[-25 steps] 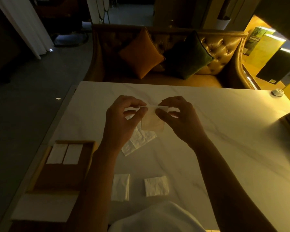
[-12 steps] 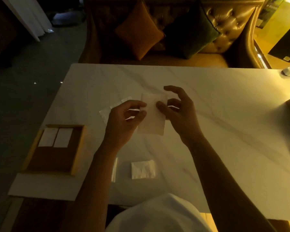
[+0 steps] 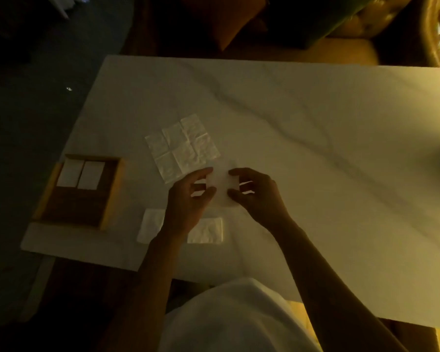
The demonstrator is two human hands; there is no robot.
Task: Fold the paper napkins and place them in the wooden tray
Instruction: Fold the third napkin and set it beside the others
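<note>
My left hand (image 3: 188, 199) and my right hand (image 3: 257, 194) pinch a small folded white napkin (image 3: 222, 185) between thumbs and fingers, low over the marble table (image 3: 315, 153). Just beyond it an unfolded, creased napkin (image 3: 182, 147) lies flat. Two folded napkins lie near the front edge: one (image 3: 150, 224) partly hidden by my left forearm, the other (image 3: 206, 231) between my wrists. The wooden tray (image 3: 112, 194) sits at the table's left edge, with two folded napkins (image 3: 80, 175) side by side in its far end.
A sofa with an orange cushion (image 3: 236, 19) and a dark green one stands beyond the table's far edge. Dark floor lies to the left. My white-clothed lap (image 3: 234, 318) fills the bottom centre. The scene is dim.
The camera tilted down and the view shifted. My hands brought the held napkin down and nearer to me, and the unfolded napkin behind them came fully into sight.
</note>
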